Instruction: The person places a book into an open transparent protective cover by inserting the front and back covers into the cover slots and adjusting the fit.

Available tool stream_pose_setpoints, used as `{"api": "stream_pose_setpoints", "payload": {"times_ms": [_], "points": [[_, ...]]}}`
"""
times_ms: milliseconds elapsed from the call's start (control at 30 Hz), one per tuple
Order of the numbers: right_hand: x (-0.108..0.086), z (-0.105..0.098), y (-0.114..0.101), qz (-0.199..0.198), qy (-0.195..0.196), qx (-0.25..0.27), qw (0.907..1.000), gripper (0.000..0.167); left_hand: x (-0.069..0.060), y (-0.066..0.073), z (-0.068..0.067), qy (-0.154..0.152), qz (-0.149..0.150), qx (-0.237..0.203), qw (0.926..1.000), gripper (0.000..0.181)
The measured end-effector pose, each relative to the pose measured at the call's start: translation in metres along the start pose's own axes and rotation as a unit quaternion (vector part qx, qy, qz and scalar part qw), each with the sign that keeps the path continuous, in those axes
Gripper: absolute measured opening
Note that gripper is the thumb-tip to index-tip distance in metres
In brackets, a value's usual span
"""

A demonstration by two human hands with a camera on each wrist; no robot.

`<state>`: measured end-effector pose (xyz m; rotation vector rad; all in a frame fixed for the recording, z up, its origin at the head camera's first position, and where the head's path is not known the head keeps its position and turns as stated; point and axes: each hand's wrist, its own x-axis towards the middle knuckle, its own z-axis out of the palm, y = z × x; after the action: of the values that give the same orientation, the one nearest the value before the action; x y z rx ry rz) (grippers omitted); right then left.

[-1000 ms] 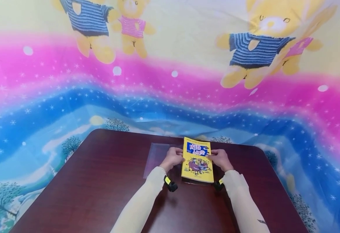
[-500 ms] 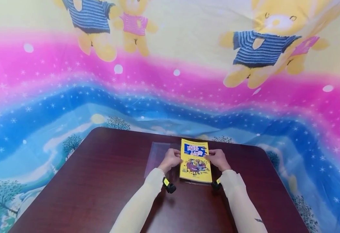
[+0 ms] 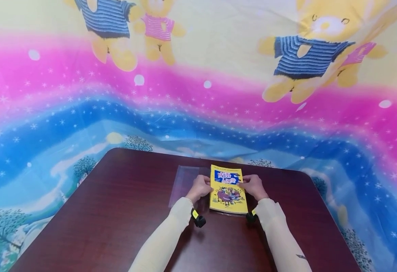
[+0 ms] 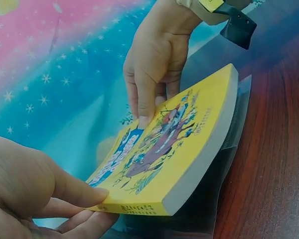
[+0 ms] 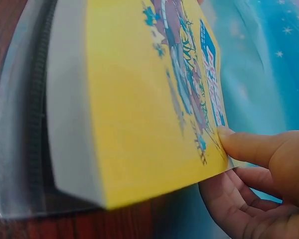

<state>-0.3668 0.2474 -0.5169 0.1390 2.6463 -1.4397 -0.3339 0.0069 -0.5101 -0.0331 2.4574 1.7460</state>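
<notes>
A yellow paperback book point(image 3: 228, 192) with a blue title panel and a cartoon picture is held between both hands near the table's far side. My left hand point(image 3: 200, 188) pinches its spine edge, thumb on the cover and fingers beneath, as the left wrist view shows. On the opposite edge my right hand point(image 3: 254, 186) grips with its thumb on top and fingers below. Under the book lies a clear plastic book cover point(image 3: 184, 185), one flap spread out to the left. In the right wrist view its edge point(image 5: 15, 149) shows just below the pages.
The dark brown wooden table point(image 3: 123, 211) has rounded far corners. Behind it hangs a printed cloth point(image 3: 198, 105) with bears and snowflakes, close to the table's far edge. A black wrist camera point(image 3: 198, 219) sits on each cuff.
The book has shifted slightly left and toward me over the plastic cover, both hands moving along with it. The head view has also moved a little.
</notes>
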Motion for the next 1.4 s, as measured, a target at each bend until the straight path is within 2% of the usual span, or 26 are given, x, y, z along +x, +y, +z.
{"api": "stream_pose_setpoints", "payload": {"times_ms": [133,333,567,800,1033,1133,1333,1400], "points": [[0.000,0.000,0.002,-0.001,0.003,-0.012,0.9999,0.039,0.002,-0.001,0.002,0.000,0.001,0.006,1.0000,0.040],[0.002,0.000,0.005,0.003,-0.009,-0.033,0.9994,0.040,0.004,-0.001,0.005,0.004,0.005,0.043,0.9991,0.038],[0.003,-0.001,0.001,0.002,-0.022,-0.053,0.9984,0.037,0.006,-0.002,0.008,-0.004,0.001,0.079,0.9969,0.017],[0.005,-0.001,0.000,-0.004,-0.020,-0.053,0.9984,0.035,0.004,0.000,0.008,-0.005,0.031,0.131,0.9910,0.016],[0.003,0.000,0.002,-0.005,-0.007,-0.064,0.9979,0.035,0.004,0.000,0.010,-0.008,0.028,0.164,0.9860,0.005],[0.004,0.000,0.003,-0.008,-0.002,-0.070,0.9975,0.034,0.003,0.000,0.009,-0.009,0.031,0.181,0.9830,0.005],[0.002,0.000,0.000,-0.018,0.010,-0.091,0.9956,0.030,0.002,0.002,0.010,-0.013,0.026,0.179,0.9834,0.014],[0.001,0.000,0.000,-0.023,0.013,-0.100,0.9946,0.029,0.003,0.002,0.011,-0.009,0.035,0.188,0.9815,0.016]]}}
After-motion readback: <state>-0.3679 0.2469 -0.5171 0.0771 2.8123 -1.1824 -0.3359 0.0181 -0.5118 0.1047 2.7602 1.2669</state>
